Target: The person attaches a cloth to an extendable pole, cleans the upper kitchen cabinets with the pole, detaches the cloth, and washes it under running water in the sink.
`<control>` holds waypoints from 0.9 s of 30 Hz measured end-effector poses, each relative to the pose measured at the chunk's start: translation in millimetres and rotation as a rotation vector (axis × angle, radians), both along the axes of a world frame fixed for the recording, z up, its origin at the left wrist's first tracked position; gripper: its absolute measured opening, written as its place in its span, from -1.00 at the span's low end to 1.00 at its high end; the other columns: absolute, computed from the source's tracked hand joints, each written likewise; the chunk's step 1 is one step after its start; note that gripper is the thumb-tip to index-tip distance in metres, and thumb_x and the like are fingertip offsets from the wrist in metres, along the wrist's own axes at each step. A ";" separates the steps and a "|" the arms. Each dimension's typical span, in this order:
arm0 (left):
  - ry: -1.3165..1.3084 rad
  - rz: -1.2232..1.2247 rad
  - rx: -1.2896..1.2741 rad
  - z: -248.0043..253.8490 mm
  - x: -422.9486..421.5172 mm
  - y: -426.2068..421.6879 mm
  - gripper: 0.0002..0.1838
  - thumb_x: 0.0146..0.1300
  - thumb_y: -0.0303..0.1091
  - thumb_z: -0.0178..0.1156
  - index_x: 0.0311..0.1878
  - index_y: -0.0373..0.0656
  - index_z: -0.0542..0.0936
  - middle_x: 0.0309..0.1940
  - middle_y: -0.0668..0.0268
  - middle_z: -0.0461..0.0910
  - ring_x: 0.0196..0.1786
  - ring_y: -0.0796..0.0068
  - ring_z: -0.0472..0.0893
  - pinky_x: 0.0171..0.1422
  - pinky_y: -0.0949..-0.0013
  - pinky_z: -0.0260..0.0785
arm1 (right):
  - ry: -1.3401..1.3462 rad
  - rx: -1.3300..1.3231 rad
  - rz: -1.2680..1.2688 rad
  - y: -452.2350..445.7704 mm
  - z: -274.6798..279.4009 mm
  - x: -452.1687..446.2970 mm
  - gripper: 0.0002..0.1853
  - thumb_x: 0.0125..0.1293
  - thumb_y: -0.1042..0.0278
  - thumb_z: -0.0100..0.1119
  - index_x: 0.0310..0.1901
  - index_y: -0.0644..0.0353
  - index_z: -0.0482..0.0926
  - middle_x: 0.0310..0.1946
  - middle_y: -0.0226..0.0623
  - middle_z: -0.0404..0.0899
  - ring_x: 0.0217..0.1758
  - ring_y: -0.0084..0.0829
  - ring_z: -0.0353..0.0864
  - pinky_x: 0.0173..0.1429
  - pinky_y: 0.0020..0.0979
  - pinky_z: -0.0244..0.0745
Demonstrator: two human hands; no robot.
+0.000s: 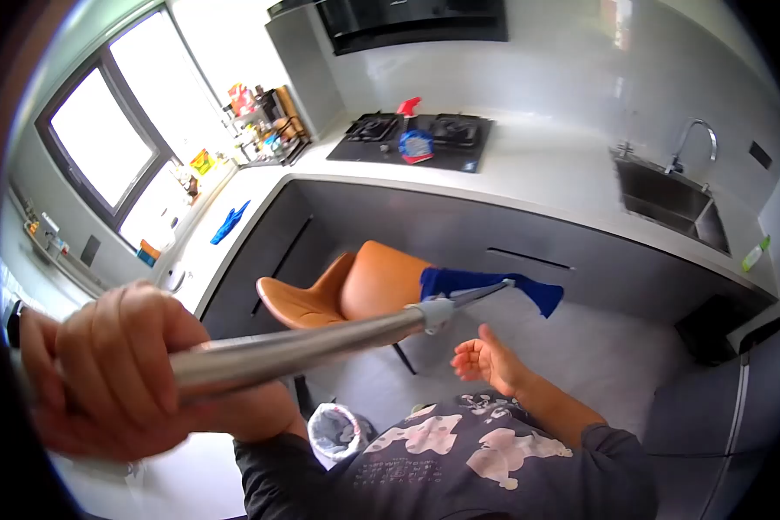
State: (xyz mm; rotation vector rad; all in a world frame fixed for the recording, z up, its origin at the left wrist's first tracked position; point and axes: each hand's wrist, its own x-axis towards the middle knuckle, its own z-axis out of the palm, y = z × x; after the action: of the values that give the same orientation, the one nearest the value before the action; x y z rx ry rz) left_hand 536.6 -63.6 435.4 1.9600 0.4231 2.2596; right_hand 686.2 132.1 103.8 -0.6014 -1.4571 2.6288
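My left hand (pixel 121 373) is wrapped around the thick near end of the metal pole of a mop (pixel 303 351), close to the camera. The pole runs to the right past a grey collar and ends in a flat dark blue mop head (pixel 459 281). In the view this head overlaps the chair's edge and the lower cabinets; whether it touches either, I cannot tell. My right hand (pixel 492 360) is off the pole, in front of my shirt, with fingers apart and holding nothing.
An orange chair (pixel 390 282) stands by the cabinets, and a lined trash bin (pixel 336 432) by my body. On the counter (pixel 555 165) are a blue glove (pixel 230 222), a stove (pixel 455 156) with a spray bottle (pixel 415 143), a sink (pixel 667 195) and a green bottle (pixel 756 253).
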 end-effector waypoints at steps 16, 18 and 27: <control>-0.372 1.137 0.095 -79.7 -256.2 -59.3 -0.30 0.24 -0.16 0.14 0.35 -0.18 0.09 0.23 -0.09 0.20 0.30 0.02 0.31 0.37 -0.06 0.13 | 0.633 -0.730 -0.891 69.2 16.0 -190.6 -0.81 0.23 0.53 0.06 -0.52 0.14 0.32 -0.59 -0.46 0.32 -0.45 -0.54 0.34 -0.15 -0.47 0.40; 0.188 2.171 0.047 -114.3 -310.0 -80.9 -0.05 0.12 -0.10 0.27 0.39 -0.21 -0.12 0.36 -0.06 -0.10 0.42 0.00 0.06 0.41 -0.11 0.02 | 0.680 -0.750 -0.943 86.4 16.7 -206.6 -0.80 0.23 0.54 0.04 -0.50 0.13 0.30 -0.60 -0.49 0.25 -0.49 -0.57 0.29 -0.18 -0.47 0.39; 0.899 1.838 -0.945 -181.0 -345.3 -94.7 -0.43 -0.14 0.08 0.36 -0.07 -0.03 0.56 -0.21 0.28 0.54 -0.07 0.27 0.53 0.25 0.09 0.19 | 0.977 -0.493 -0.768 168.7 -1.6 -227.5 -0.92 0.34 0.53 -0.13 -0.30 0.12 0.34 -0.64 -0.58 0.07 -0.65 -0.72 0.07 -0.46 -0.64 0.26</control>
State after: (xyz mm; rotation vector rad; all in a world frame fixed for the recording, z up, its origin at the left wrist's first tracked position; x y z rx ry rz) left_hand 191.4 -158.3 254.5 1.7008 3.3966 0.3188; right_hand 458.6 300.8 102.1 0.1359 -0.2172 2.0664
